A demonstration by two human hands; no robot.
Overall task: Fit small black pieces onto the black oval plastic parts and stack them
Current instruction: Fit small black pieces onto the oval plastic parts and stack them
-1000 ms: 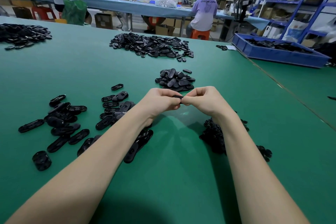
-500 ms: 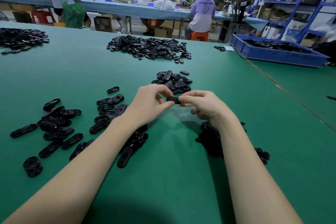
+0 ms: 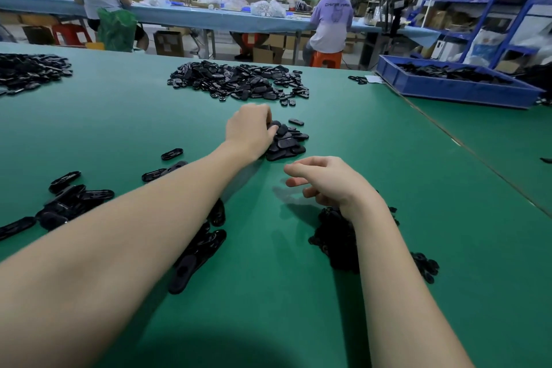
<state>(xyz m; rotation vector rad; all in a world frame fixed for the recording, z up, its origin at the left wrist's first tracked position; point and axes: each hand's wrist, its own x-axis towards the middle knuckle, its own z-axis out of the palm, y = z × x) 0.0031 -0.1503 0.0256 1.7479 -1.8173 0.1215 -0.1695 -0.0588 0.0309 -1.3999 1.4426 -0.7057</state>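
The left hand (image 3: 249,130) reaches out to twelve o'clock and rests on the small heap of finished black oval plastic parts (image 3: 285,142) on the green table mat (image 3: 268,293); its fingers curl down onto the heap's left edge, but whether they grip a part cannot be told. The right hand (image 3: 327,181) hovers nearer, at about one o'clock, with loosely curled fingers and nothing seen in them. Under its wrist lies the dark heap of small black pieces (image 3: 336,240). Unfitted black oval shells (image 3: 71,200) lie scattered at nine o'clock, some under the left forearm. A larger spread of black oval parts (image 3: 239,81) sits farther off at twelve o'clock, and a blue plastic bin (image 3: 454,86) holding dark parts stands at two o'clock.
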